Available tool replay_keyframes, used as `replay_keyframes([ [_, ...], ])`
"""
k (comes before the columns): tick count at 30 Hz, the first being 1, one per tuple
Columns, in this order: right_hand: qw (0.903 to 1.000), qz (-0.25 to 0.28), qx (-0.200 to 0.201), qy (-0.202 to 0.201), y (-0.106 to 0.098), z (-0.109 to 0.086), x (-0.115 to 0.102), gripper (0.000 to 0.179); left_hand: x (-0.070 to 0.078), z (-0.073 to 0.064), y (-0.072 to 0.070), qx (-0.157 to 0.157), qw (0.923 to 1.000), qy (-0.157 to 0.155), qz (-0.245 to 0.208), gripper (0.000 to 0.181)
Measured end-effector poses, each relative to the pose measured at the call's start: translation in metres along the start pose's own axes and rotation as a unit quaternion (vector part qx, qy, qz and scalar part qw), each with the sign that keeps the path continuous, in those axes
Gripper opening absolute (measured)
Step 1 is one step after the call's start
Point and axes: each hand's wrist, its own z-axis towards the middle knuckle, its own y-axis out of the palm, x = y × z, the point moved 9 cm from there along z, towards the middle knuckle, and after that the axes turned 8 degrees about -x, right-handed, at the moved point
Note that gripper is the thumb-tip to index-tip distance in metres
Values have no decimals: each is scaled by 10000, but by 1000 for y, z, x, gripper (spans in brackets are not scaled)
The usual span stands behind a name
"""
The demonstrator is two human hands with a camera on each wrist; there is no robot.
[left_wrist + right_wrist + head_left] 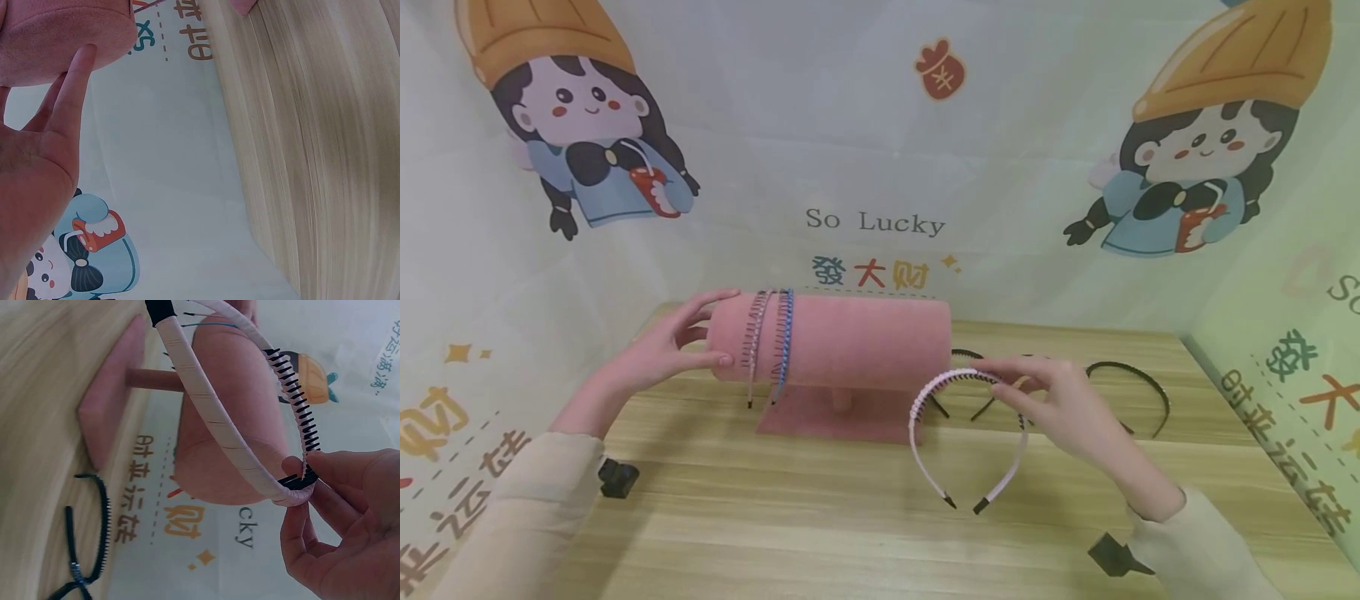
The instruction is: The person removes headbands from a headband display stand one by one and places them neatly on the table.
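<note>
A pink velvety cylinder on a T-shaped stand [880, 337] stands at mid-table. Round its left part hang a pale pink headband [754, 342] and a blue headband [786, 346]. My left hand [662, 346] grips the cylinder's left end, thumb in front and fingers behind; the left wrist view shows fingers against the end [75, 37]. My right hand [1060, 404] pinches a whitish-pink headband [917, 425] near the top of its arch, its dark tips pointing down. In the right wrist view this headband [215, 419] has black comb teeth inside and is apart from the cylinder's right end.
Several dark headbands lie on the wooden table [820, 508] at the right, among them a black one [1150, 383] behind my right hand and another [103, 531] beside the stand. A printed cloth [760, 167] hangs behind and at both sides.
</note>
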Motion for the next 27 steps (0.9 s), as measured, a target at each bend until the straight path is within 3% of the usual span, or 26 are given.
replay_keyframes([
  [9, 9987, 189, -355, 303, 19, -8, 25, 30, -1, -1, 0, 23, 9999, -95, 20, 81],
  [18, 9967, 238, -746, 234, 38, -11, 45, 33, -2, -1, 1, 25, 9993, -373, 11, 81],
  [27, 9916, 186, -1277, 126, 50, -10, 64, 35, -3, 0, 1, -5, 9995, -324, -42, 81],
])
